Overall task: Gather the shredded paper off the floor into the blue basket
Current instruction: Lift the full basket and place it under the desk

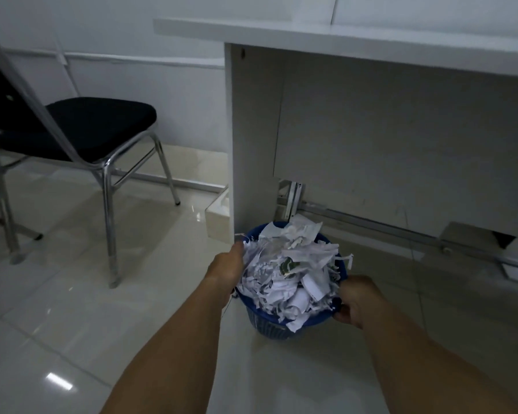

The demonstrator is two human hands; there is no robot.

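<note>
Blue basket (269,322) stands on the floor (72,294) at the foot of the bench (371,37), between both hands and w/ each about equally near. Left hand (226,268) is at the left rim, fingers curled against the paper pile. Right hand (356,297) is at the near-right rim, fingers wrapped on the edge. Shredded paper (287,270) is heaped above the rim, w/ strips hanging over the near side. No loose shreds visible on the floor, so prob. near done. Chair (81,130) far left.
</note>
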